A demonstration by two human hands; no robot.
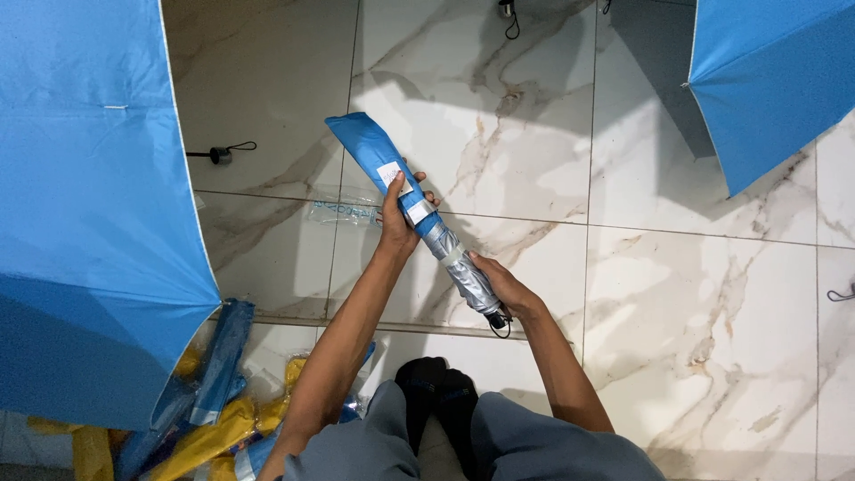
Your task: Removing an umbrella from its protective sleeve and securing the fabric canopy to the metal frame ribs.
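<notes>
A folded blue umbrella with a silver lower part is held slanted over the marble floor. My left hand grips it around the middle, where white tags and a strap sit. Lower down, my right hand holds the silver end by the black handle with its wrist loop. My knees and black-socked feet are below the hands.
An open blue umbrella canopy fills the left side and another the top right. A clear plastic sleeve lies on the tiles. Folded yellow and blue umbrellas in wrappers are piled at bottom left. A black handle lies nearby.
</notes>
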